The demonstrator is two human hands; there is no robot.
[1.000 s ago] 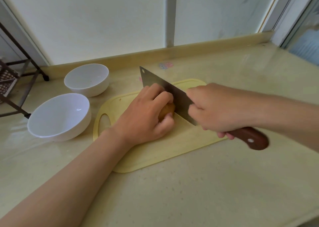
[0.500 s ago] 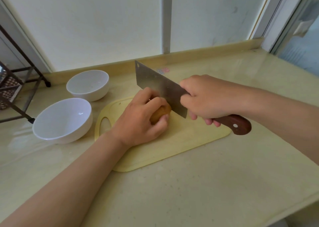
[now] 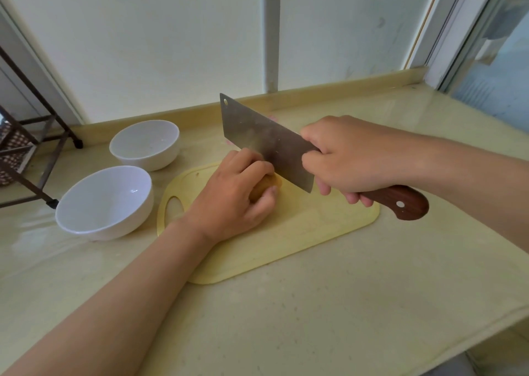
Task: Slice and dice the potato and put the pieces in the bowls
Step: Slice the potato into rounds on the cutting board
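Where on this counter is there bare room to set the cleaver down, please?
Bare beige stone counter lies in front of the yellow plastic cutting board and to its right. Crowded: two white ceramic bowls at its left; the left hand grips the brown potato on it.

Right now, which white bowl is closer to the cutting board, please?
The front bowl, next to the cutting board; the rear bowl stands farther back.

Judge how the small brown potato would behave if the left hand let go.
The small brown potato looks rounded, so it would probably roll on the yellow plastic cutting board; the left hand curls over it, likely to pin it. It seems firm: no dent under the grip. The wooden-handled steel cleaver in the right hand may nudge it sideways.
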